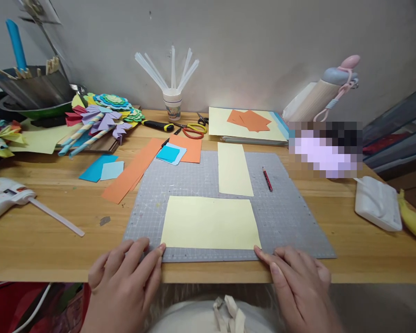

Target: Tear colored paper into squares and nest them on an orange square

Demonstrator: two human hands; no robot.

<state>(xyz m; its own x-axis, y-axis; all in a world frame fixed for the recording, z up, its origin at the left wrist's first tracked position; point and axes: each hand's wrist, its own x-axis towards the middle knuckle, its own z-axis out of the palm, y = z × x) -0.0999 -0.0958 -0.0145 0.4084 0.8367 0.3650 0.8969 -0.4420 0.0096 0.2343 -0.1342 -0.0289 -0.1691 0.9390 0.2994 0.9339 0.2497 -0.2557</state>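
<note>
A pale yellow sheet of paper (211, 223) lies flat and lengthwise on the grey cutting mat (280, 217). My left hand (126, 277) rests at the front edge, its index fingertip touching the sheet's near left corner. At the near right corner, the index fingertip of my right hand (296, 282) touches the paper. Both hands have their fingers loosely bent and partly apart, with nothing gripped. Behind the sheet is a narrower pale yellow piece of paper (235, 169). A red and black pencil (267, 179) lies to its right on the mat.
Orange strips (135, 171) and blue squares (168, 153) lie at the mat's far left. Scissors (194, 131) and a cutter (157, 125) are behind. A glue gun (10, 196) sits left; a paper cup (172, 105) holds white sticks. A white box (377, 203) stands right.
</note>
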